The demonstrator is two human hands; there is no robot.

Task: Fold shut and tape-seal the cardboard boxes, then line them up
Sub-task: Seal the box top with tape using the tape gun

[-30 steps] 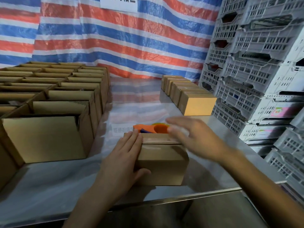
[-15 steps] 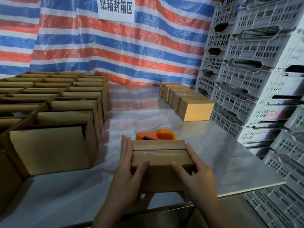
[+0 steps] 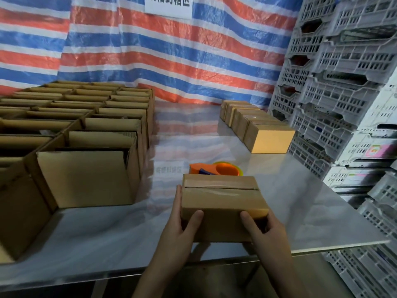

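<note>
Head camera looks down on both hands holding one cardboard box [image 3: 219, 196] between them, close to the near edge of the surface [image 3: 311, 207]. The left hand [image 3: 178, 231] lies against the box's left side, fingers stretched along that wall and thumb hooked over the top near the front corner. The right hand [image 3: 265, 232] clasps the right front corner, thumb laid on the top and fingers wrapped round the side. The box's flaps are folded down, and a strip of clear tape runs across the top along the seam. Whether the box rests on the surface or is raised slightly off it, I cannot tell.

Just beyond the box, farther from the hands, an orange tape dispenser [image 3: 211, 168] lies on the surface, partly hidden behind the box's far edge. Farther off and to the right of the right hand, a row of closed boxes [image 3: 268, 138] stands in a line, each touching the next. Left of the left hand, a block of open boxes [image 3: 86, 168] sits packed together with flaps standing up. White plastic crates [image 3: 343, 93] are stacked beyond the right hand, past the surface's edge. A red, white and blue striped tarp [image 3: 171, 61] hangs behind everything, with a white sign [image 3: 167, 6] at its top.
</note>
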